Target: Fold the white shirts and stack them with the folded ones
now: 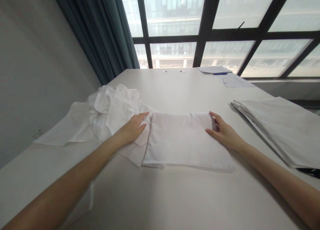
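Note:
A folded white cloth (183, 140) lies flat on the white table (175, 196) in front of me, its far edge fairly straight. At its far left corner is my left hand (133, 127), thumb and fingers apart, resting over the crumpled cloth beside it and holding nothing. My right hand (222, 130) is at the far right corner, with the cloth's edge between thumb and fingers. To the left, a heap of crumpled white cloths (112, 106) touches the folded one.
On the right lies a stack of larger folded white cloth (287, 130) with a dark edge beneath. Papers (215, 69) and a blue pen (220, 73) are near the far right edge. A blue curtain (100, 30) and windows stand behind the table.

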### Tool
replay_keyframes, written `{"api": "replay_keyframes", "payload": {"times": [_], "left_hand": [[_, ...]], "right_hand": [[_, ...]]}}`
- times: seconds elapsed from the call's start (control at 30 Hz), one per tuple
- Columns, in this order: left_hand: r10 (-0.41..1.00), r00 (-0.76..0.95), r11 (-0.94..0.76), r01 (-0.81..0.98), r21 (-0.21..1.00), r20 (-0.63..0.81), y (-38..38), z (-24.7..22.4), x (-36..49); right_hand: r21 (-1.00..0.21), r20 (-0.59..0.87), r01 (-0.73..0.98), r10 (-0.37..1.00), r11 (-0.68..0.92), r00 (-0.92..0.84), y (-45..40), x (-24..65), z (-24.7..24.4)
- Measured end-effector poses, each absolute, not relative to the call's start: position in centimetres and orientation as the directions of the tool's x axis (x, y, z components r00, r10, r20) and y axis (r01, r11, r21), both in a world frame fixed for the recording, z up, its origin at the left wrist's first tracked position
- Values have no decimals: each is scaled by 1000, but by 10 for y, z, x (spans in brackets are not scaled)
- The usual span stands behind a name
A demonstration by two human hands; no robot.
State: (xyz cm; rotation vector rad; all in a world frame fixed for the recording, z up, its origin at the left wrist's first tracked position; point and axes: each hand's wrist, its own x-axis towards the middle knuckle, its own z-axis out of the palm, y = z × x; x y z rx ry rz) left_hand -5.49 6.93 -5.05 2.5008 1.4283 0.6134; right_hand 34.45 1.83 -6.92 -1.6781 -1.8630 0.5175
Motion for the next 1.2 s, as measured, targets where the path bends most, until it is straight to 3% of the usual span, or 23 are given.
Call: {"api": "replay_keyframes", "payload": {"times": [0.13, 0.3, 0.57, 0.8, 0.9, 1.07, 1.2], "left_hand": [[872, 462, -484, 760, 433, 164, 101, -50, -42], [878, 439, -469, 706, 530, 191, 110, -47, -19], [859, 494, -446, 591, 672, 135, 87, -43, -43], [851, 445, -502, 538, 677, 277, 80, -57, -50], [844, 429, -520, 505, 688, 323, 79, -59, -46], [865, 431, -465, 494, 735, 257, 77, -59, -47], [884, 398, -437, 511, 740, 247, 79, -63, -49]], "right_hand": [[-612, 175, 770, 980, 181, -92, 15, 342, -66], [-635, 191, 741, 974, 218, -123, 14, 343, -66], [-751, 218, 635, 976, 178, -15, 9, 337, -66], [-784, 256, 585, 967, 207, 0, 12, 332, -68], [-847, 165, 518, 985, 117, 48, 14, 332, -62], [-957, -150, 241, 987, -162, 65, 23, 333, -46], [-957, -132, 252, 989, -145, 71, 28, 336, -45]]}}
